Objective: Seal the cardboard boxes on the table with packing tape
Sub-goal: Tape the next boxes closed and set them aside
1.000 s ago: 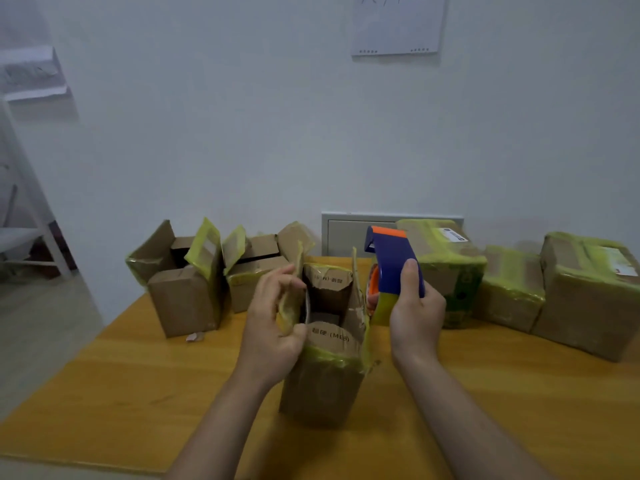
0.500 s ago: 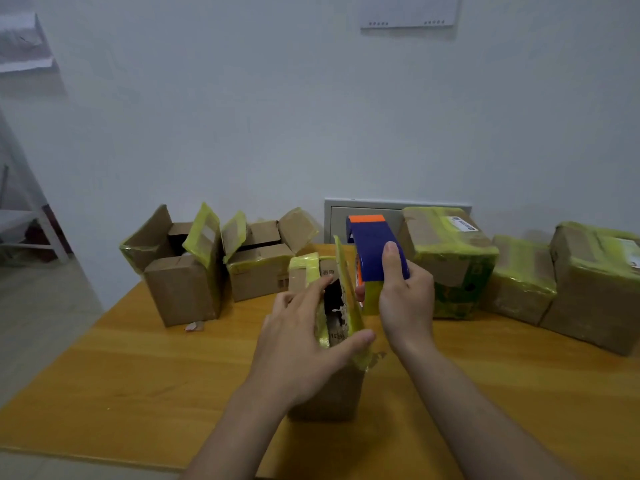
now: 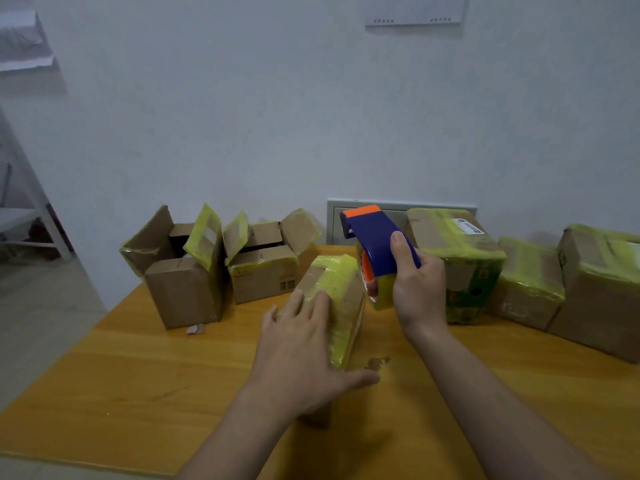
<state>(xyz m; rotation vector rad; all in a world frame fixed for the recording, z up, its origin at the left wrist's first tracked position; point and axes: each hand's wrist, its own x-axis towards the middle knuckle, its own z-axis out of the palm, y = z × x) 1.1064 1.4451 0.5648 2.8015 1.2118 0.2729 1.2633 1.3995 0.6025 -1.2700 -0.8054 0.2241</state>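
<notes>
Mid-worktop [image 3: 138, 386], one small cardboard box [image 3: 341, 282] lies under my left hand [image 3: 304, 344] — fingers straight and spread, palm pressing the folded flaps flat, thumb reaching off past the lid's near right corner. My right hand [image 3: 419, 289] is curled round the blue-and-orange tape dispenser [image 3: 377, 247], thumb laid along its back, holding it raised just beside the box's far right edge. Whether the tape's loose end touches the cardboard I cannot tell from here. The lid already carries yellow-green tape, wrinkled along its right side.

The step, as I read it, is laying a first strip across the closed flaps. To do it well I would set the dispenser's mouth against the far side wall, a little below the top edge, so the strip has cardboard to bite on. Then I would draw it toward me over the lid in one steady pull with firm downward pressure. The left hand should hold the flaps shut but slide clear ahead of the dispenser — as it lies now it covers much of the lid. The box looks light and narrow, I judge, and may tip or skid on the smooth wood if pulled without bracing.

An open box [image 3: 180, 292] and a second open box [image 3: 266, 278] stand toward the worktop's far left corner. A row of wrapped boxes [image 3: 530, 282] lines the far edge to the right.
</notes>
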